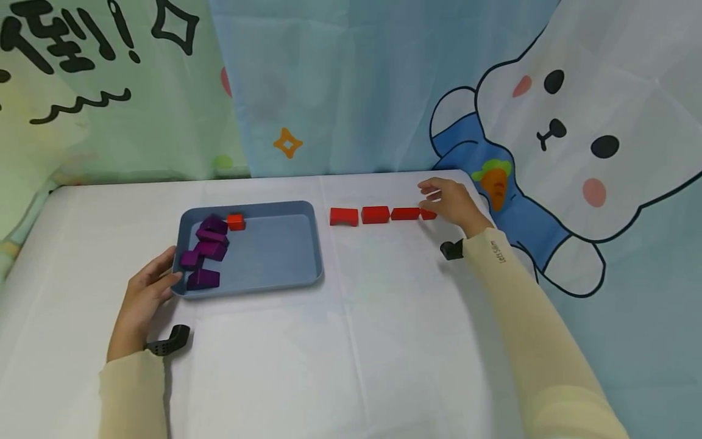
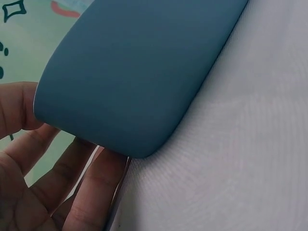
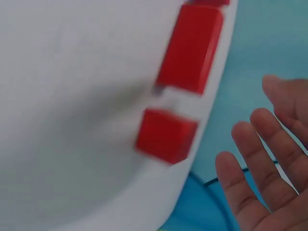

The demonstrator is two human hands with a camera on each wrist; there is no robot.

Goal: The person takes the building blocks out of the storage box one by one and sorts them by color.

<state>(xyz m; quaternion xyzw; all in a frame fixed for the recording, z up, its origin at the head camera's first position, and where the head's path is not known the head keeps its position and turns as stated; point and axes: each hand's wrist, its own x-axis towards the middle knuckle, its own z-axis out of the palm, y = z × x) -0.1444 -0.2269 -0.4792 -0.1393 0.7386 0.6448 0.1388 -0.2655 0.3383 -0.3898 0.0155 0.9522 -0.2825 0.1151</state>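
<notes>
My left hand [image 1: 145, 299] pinches the left edge of a blue-grey tray [image 1: 274, 244], near its front corner. In the left wrist view the thumb and fingers reach around the tray's end wall [image 2: 130, 82]. Several purple blocks [image 1: 211, 250] and one small red block [image 1: 236, 222] lie in the tray's left part. To the right of the tray runs a row of red blocks [image 1: 375, 214]. My right hand [image 1: 452, 204] hovers by the row's right end, partly covering the last block in the head view. In the right wrist view its fingers are spread beside a short red block [image 3: 166, 135], holding nothing.
A white cloth [image 1: 263, 366] covers the table. Behind it hangs a printed curtain [image 1: 356, 91] with a cartoon bear, close to the back edge. Dark wrist devices [image 1: 170, 342] show at both sleeves.
</notes>
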